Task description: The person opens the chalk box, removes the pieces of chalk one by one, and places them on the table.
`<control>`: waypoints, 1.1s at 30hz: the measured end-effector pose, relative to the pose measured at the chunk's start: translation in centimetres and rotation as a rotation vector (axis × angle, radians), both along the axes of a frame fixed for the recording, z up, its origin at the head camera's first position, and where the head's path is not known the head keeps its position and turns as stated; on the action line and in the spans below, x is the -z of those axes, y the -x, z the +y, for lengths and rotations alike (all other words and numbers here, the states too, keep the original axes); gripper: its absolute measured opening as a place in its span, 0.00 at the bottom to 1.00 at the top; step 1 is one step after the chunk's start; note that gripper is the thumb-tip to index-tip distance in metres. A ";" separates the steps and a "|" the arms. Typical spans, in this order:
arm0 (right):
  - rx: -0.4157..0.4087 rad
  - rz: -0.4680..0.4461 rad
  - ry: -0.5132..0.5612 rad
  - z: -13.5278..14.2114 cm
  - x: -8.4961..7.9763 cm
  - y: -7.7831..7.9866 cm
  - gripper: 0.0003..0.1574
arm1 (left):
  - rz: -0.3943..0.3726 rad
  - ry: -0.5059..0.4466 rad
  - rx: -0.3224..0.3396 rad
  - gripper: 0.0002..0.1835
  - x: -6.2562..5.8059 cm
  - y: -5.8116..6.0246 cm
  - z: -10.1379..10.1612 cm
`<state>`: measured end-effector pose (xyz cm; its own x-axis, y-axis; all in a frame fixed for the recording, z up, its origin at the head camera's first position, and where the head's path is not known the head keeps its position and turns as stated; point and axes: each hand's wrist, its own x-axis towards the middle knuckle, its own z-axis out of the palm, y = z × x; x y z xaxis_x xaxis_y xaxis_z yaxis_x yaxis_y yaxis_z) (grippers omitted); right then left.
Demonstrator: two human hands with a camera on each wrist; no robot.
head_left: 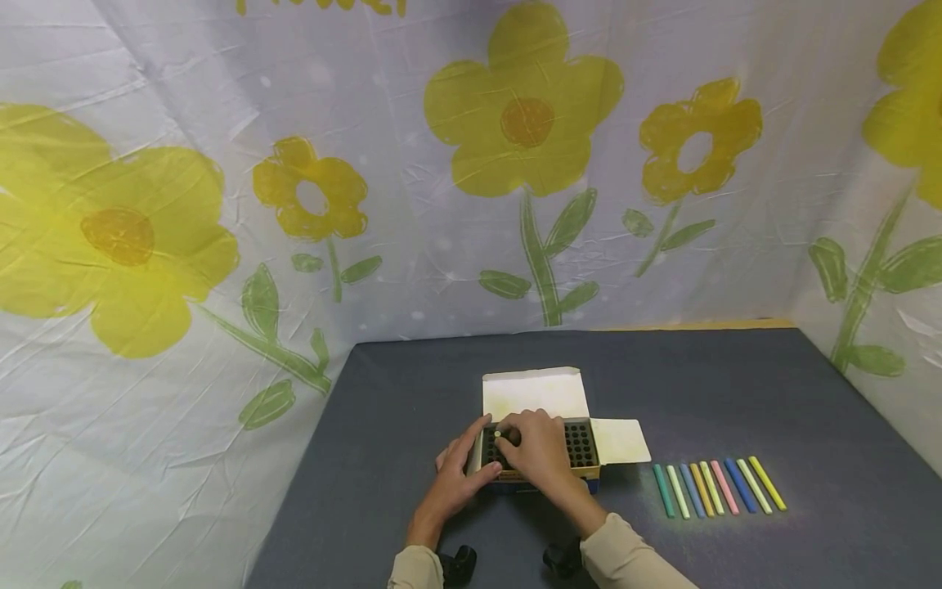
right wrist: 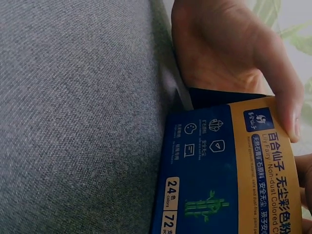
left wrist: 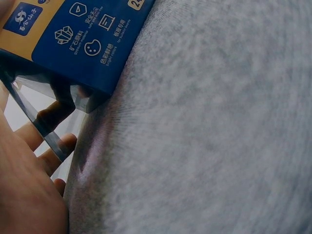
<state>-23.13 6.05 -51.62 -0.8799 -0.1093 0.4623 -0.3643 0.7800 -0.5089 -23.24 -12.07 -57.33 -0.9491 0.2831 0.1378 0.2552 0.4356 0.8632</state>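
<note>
An opened chalk box (head_left: pixel 585 473), blue and yellow, stands on the table with a dark tray of round holes inside. My left hand (head_left: pixel 455 478) grips its left end, thumb at the front edge and fingers along the side. The right wrist view shows that thumb on the box's printed front (right wrist: pixel 209 165). In the left wrist view, fingers of the left hand (left wrist: pixel 22 180) lie behind a dark end flap (left wrist: pixel 36 119). Over the tray's left part, my right hand (head_left: pixel 540 450) pinches a pale yellow chalk stick (head_left: pixel 498 434); its lower part is hidden.
The lid (head_left: pixel 536 393) stands raised behind the box, and a side flap (head_left: pixel 621 442) sticks out to the right. Several colored chalk sticks (head_left: pixel 697 489) lie in a row right of the box. A flowered cloth (head_left: pixel 427 270) hangs behind the dark table (head_left: pixel 397 393).
</note>
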 end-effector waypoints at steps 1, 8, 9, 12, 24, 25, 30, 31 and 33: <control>-0.002 0.002 0.011 0.0 0.0 0.0 0.08 | -0.002 0.000 0.000 0.41 0.0 0.0 0.0; -0.053 -0.006 0.115 0.2 0.2 0.0 0.08 | -0.011 -0.002 -0.010 0.41 0.0 -0.1 0.1; -0.063 -0.015 0.130 0.2 0.2 0.0 0.08 | -0.011 -0.001 -0.012 0.41 0.1 -0.1 0.1; -0.083 -0.039 0.165 0.2 0.1 0.0 0.08 | -0.012 0.010 -0.022 0.41 0.2 -0.1 0.1; -0.164 -0.114 0.259 0.7 -0.7 0.0 0.07 | -0.012 0.010 -0.026 0.41 0.1 -0.1 0.2; -0.169 -0.105 0.263 0.7 -0.8 0.0 0.07 | -0.009 0.011 -0.026 0.41 0.1 -0.1 0.2; -0.180 -0.012 0.266 0.7 -1.0 0.2 0.09 | -0.007 0.014 -0.029 0.41 0.1 -0.1 0.2; -0.179 0.010 0.263 0.7 -1.1 0.3 0.09 | -0.007 0.015 -0.031 0.41 0.1 0.0 0.2; -0.180 0.053 0.263 0.7 -1.3 0.4 0.09 | -0.010 0.018 -0.035 0.41 0.1 -0.1 0.2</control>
<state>-23.48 6.79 -50.31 -0.8309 -0.1320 0.5405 -0.5164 0.5447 -0.6608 -23.16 -11.91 -57.39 -0.9598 0.2520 0.1238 0.2312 0.4593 0.8577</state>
